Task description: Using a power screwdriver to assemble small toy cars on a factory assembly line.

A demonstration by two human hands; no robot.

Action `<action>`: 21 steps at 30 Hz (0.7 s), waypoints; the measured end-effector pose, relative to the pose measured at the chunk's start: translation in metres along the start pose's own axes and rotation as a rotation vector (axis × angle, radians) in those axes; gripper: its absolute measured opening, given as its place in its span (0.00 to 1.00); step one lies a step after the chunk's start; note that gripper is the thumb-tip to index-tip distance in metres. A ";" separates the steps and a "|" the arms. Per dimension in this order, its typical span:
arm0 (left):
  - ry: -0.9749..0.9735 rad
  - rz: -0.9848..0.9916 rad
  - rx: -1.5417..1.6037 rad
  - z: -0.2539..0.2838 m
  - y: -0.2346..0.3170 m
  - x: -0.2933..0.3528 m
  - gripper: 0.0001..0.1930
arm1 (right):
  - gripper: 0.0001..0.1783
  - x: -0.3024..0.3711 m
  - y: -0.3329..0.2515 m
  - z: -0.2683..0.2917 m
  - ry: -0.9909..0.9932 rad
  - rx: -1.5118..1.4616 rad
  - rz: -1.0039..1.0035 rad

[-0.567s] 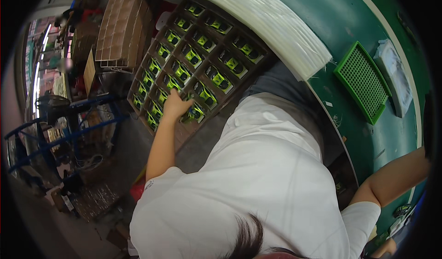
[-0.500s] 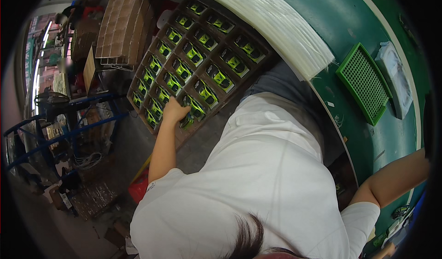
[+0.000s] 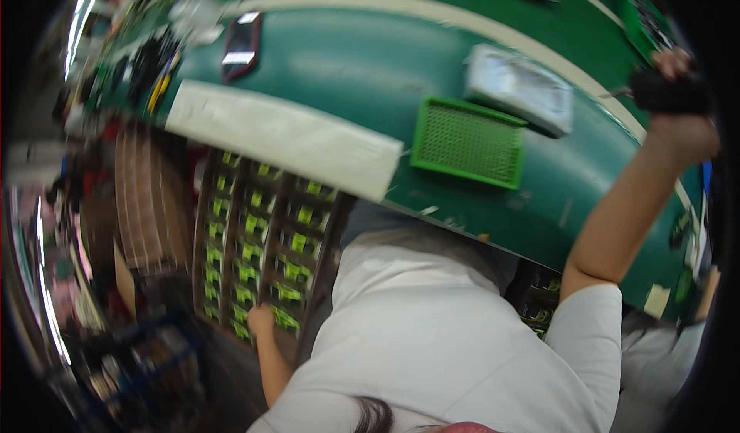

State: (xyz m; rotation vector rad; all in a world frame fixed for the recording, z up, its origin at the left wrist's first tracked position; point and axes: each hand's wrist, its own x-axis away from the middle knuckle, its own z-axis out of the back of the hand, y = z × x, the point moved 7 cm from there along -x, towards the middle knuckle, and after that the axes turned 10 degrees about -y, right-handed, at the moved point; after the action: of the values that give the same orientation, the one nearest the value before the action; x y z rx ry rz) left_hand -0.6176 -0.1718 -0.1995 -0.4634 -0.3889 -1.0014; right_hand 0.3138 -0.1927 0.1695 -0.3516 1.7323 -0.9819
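My left hand (image 3: 262, 320) is at the near part of a brown compartment tray (image 3: 264, 270), low on the left. Bright green and black pieces (image 3: 293, 268), shaped like toy cars, fill its compartments. Blur hides the left fingers, so I cannot see whether they grip a piece. Out at the far right, my right hand (image 3: 674, 63) is raised over the green worktable (image 3: 347, 63), its fingers curled at the far side of a black object (image 3: 667, 92). A thin tip sticks out leftward from that object; its kind is unclear.
A green perforated basket (image 3: 468, 142) and a pale plastic-wrapped block (image 3: 520, 86) lie on the worktable. White sheeting (image 3: 285, 136) runs along its edge. A phone-like dark slab (image 3: 241, 45) lies farther left. Brown divided trays (image 3: 150, 202) stand at the left, beyond a blue frame (image 3: 166, 364).
The view has swung toward the worktable, bringing my right hand and its black object into sight. My left hand remains at the tray; its finger pose is now blurred.
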 end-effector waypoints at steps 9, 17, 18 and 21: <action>0.732 -1.812 0.423 0.351 0.477 0.218 0.04 | 0.45 0.026 -0.047 -0.059 0.215 -0.129 0.117; 0.361 -2.251 0.295 0.282 0.812 0.347 0.20 | 0.50 0.033 -0.048 -0.056 0.249 -0.045 0.218; 0.297 -2.151 0.252 0.273 0.835 0.350 0.23 | 0.50 0.036 -0.044 -0.052 0.308 -0.061 0.168; 0.220 -1.995 0.167 0.256 0.881 0.346 0.29 | 0.51 0.034 -0.040 -0.048 0.283 -0.038 0.154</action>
State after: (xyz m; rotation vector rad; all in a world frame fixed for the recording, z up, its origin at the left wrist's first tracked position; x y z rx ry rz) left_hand 0.2900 0.1241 0.0238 0.4150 -0.7094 -2.8613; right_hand 0.2486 -0.2187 0.1823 -0.1035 2.0030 -0.9211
